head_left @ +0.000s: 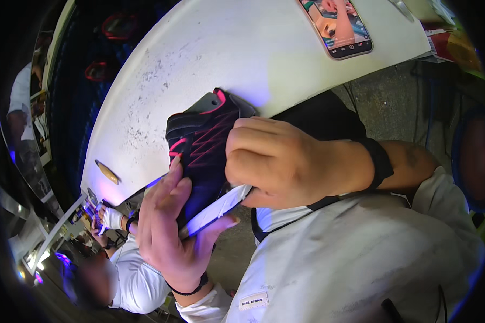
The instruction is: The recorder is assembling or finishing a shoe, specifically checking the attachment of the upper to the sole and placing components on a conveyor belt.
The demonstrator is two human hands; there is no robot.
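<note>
A black shoe point(202, 137) with pink zigzag stitching and pink trim is held up at the edge of the white table. My left hand point(172, 226) wraps around its near end, fingers against the dark upper and thumb beneath. Along the lower side, between thumb and upper, runs a white band point(215, 212) that looks like the sole's edge. My right hand point(277, 161), a dark band at its wrist, is closed in a fist against the shoe's right side, by the band's upper end. Whatever lies inside those curled fingers is hidden.
The white table point(199, 48) has dark specks. On it lie a phone point(342, 32) with a lit screen and a small brown pointed oval piece point(107, 172). At the lower left a co-worker in a white shirt point(140, 280) works with a gloved hand point(112, 218).
</note>
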